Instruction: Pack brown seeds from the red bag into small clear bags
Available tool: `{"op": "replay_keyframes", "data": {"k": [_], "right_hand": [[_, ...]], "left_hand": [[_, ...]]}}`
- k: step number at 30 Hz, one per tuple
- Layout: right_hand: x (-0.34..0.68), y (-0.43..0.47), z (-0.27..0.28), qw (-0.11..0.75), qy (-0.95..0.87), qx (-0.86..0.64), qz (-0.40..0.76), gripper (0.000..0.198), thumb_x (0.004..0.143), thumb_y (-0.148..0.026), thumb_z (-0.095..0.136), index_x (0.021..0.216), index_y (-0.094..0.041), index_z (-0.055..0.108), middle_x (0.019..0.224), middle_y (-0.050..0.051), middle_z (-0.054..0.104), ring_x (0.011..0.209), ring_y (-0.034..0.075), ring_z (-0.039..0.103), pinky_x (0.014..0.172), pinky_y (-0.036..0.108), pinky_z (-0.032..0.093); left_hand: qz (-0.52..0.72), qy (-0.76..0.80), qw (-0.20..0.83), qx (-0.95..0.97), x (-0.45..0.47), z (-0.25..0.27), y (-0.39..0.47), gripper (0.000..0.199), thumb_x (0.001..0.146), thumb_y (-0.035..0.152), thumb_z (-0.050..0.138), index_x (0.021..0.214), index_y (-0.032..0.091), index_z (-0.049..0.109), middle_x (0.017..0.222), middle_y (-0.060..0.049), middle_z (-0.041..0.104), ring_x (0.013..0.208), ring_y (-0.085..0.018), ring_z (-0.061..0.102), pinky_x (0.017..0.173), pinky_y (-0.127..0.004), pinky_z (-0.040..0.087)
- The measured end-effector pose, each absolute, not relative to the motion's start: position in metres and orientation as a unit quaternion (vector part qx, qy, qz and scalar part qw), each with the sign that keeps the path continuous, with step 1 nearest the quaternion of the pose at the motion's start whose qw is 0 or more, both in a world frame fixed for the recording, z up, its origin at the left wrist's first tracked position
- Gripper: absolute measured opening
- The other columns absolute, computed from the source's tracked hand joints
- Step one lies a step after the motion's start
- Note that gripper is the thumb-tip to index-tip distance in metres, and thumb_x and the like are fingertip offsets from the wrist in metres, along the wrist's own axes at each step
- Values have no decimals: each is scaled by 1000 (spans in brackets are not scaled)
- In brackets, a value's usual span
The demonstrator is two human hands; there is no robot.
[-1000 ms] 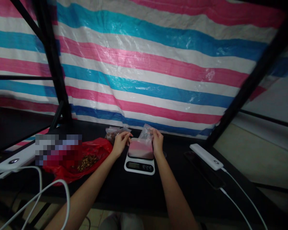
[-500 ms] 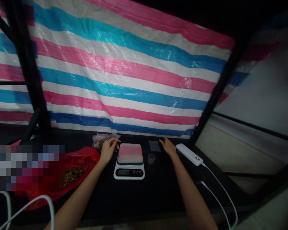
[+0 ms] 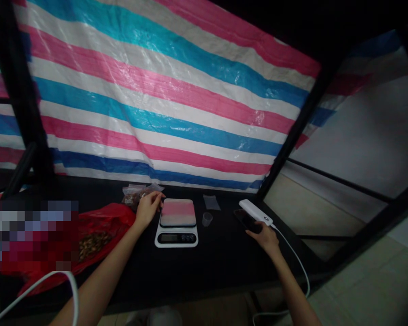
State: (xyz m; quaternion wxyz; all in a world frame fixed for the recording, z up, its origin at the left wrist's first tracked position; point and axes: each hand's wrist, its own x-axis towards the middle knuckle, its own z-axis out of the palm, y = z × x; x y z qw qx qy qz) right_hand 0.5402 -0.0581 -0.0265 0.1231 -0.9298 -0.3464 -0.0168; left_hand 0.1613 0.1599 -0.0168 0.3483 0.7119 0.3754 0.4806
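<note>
A white kitchen scale [image 3: 176, 237] with a pinkish top plate stands in the middle of the black table. My left hand [image 3: 148, 208] is beside the plate's left edge, its fingers loosely bent and slightly apart, with nothing visible in them. Behind that hand lie clear zip bags [image 3: 131, 195] of brownish contents. My right hand [image 3: 267, 237] grips the near end of a dark phone [image 3: 244, 218], thumb on one side and fingers on the other. Right of the scale are a small clear cup [image 3: 207, 219] and a flat clear bag [image 3: 211, 202].
A white power bank [image 3: 255, 212] with a white cable lies beyond the phone. At the left a red plastic bag [image 3: 120, 217] is spread with brown nut-like pieces [image 3: 93, 244] in it. Black frame posts and a striped plastic sheet [image 3: 163, 95] enclose the table.
My right hand has moved from beside the flat clear bag toward me and right, onto the phone, which it now grips. My left hand has stayed by the scale. The view has shifted rightward.
</note>
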Motion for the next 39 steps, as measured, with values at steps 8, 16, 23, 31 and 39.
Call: {"op": "replay_keyframes", "data": {"k": [8, 16, 23, 31, 39], "right_hand": [[584, -33, 25, 214, -360, -894, -158, 59, 58, -52, 60, 103, -16, 52, 91, 14, 62, 92, 30, 58, 75, 37, 44], [658, -36, 8, 288, -386, -876, 10, 55, 44, -39, 70, 93, -17, 55, 87, 10, 66, 83, 29, 62, 72, 35, 47], [650, -27, -6, 282, -389, -877, -6, 62, 52, -45, 67, 104, -15, 53, 102, 15, 62, 91, 29, 60, 77, 37, 45], [644, -20, -6, 200, -400, -894, 34, 75, 60, -54, 60, 121, -16, 40, 113, 15, 55, 102, 30, 54, 84, 42, 39], [540, -28, 48, 421, -460, -760, -185, 46, 78, -47, 42, 113, -17, 45, 116, 13, 51, 109, 27, 46, 94, 46, 31]], "left_hand": [[477, 385, 334, 716, 161, -11, 155, 34, 80, 43, 37, 82, 17, 59, 53, 1, 60, 41, -12, 51, 47, -22, 37], [474, 382, 326, 723, 162, -13, 155, 29, 80, 39, 39, 78, 20, 61, 54, 1, 60, 47, -14, 54, 49, -22, 36], [443, 393, 283, 754, 163, -15, 156, 31, 81, 40, 36, 79, 20, 60, 60, 0, 62, 53, -15, 56, 54, -22, 37], [415, 417, 250, 769, 161, -17, 157, 32, 82, 40, 34, 81, 21, 60, 62, -1, 63, 54, -16, 57, 52, -22, 36], [403, 427, 206, 783, 161, -15, 156, 31, 84, 37, 32, 82, 22, 59, 68, -1, 64, 66, -18, 60, 60, -24, 38]]}}
